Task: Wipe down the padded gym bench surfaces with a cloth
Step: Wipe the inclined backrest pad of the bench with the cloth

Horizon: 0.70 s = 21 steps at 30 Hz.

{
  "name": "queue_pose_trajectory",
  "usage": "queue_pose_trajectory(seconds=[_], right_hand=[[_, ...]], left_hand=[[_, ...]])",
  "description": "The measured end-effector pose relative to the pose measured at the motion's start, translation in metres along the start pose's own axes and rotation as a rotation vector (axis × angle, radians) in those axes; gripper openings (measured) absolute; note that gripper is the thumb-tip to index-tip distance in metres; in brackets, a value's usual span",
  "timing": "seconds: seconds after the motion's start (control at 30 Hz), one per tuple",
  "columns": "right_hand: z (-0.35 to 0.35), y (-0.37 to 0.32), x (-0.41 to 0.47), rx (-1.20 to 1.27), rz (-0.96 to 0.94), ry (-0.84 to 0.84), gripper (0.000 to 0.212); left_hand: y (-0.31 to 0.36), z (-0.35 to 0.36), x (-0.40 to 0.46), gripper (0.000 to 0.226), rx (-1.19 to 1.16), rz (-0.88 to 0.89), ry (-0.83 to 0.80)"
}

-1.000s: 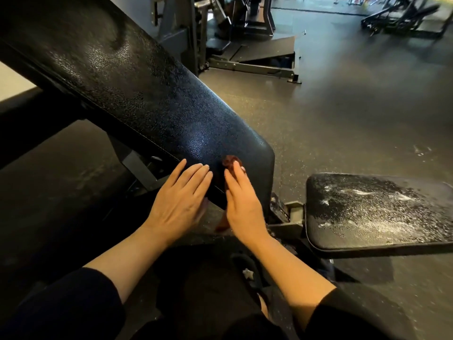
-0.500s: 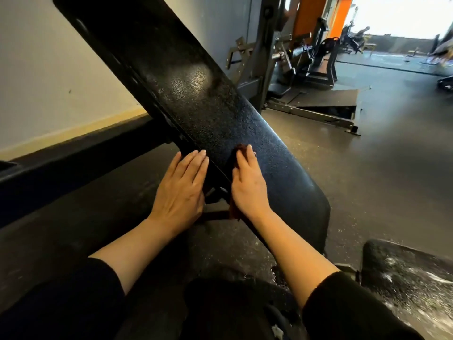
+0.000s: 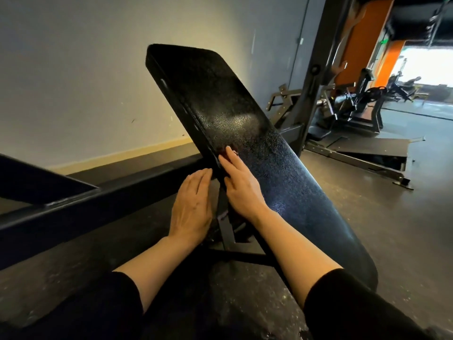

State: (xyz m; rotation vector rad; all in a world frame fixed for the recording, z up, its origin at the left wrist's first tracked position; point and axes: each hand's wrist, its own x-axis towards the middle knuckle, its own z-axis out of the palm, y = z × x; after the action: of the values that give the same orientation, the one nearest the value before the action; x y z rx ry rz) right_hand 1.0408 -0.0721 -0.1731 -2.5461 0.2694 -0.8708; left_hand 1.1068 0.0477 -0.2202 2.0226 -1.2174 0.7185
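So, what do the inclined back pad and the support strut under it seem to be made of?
Back pad: probably black vinyl or faux leather, going by its pebbled grain and soft sheen in the light. Support strut: likely painted steel, flat, straight-edged and matte black.

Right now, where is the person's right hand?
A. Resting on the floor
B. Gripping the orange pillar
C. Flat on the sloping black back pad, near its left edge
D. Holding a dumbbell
C: the right hand lies with straight fingers on the inclined back pad, a bit of reddish cloth showing at its fingertips.
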Motion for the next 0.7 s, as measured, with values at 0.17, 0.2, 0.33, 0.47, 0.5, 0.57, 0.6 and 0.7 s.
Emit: queue_pose_trajectory(seconds=[0.17, 0.2, 0.33, 0.47, 0.5, 0.57, 0.6, 0.7], right_hand=[[0.004, -0.025, 0.007, 0.318, -0.142, 0.126, 0.07], [0.004, -0.03, 0.013, 0.333, -0.15, 0.149, 0.064], [0.001, -0.041, 0.044, 0.242, -0.242, -0.027, 0.055], [-0.004, -0.045, 0.082, 0.178, -0.177, -0.122, 0.058], [-0.005, -0.043, 0.093, 0.078, -0.157, -0.076, 0.056], [-0.006, -0.04, 0.118, -0.084, -0.104, 0.0, 0.056], [-0.007, -0.04, 0.131, -0.116, -0.082, 0.016, 0.056], [-0.01, -0.044, 0.17, -0.159, -0.081, 0.003, 0.055]], left_hand=[[0.008, -0.013, 0.024, 0.049, -0.554, -0.262, 0.141], [0.007, -0.017, 0.03, 0.047, -0.569, -0.307, 0.188], [-0.013, -0.04, 0.055, 0.045, -0.561, -0.43, 0.352], [-0.038, -0.06, 0.083, 0.041, -0.549, -0.468, 0.451], [-0.044, -0.064, 0.092, 0.041, -0.529, -0.461, 0.474], [-0.057, -0.07, 0.113, 0.043, -0.486, -0.453, 0.491], [-0.064, -0.072, 0.124, 0.043, -0.465, -0.456, 0.492], [-0.082, -0.073, 0.157, 0.044, -0.418, -0.442, 0.494]])
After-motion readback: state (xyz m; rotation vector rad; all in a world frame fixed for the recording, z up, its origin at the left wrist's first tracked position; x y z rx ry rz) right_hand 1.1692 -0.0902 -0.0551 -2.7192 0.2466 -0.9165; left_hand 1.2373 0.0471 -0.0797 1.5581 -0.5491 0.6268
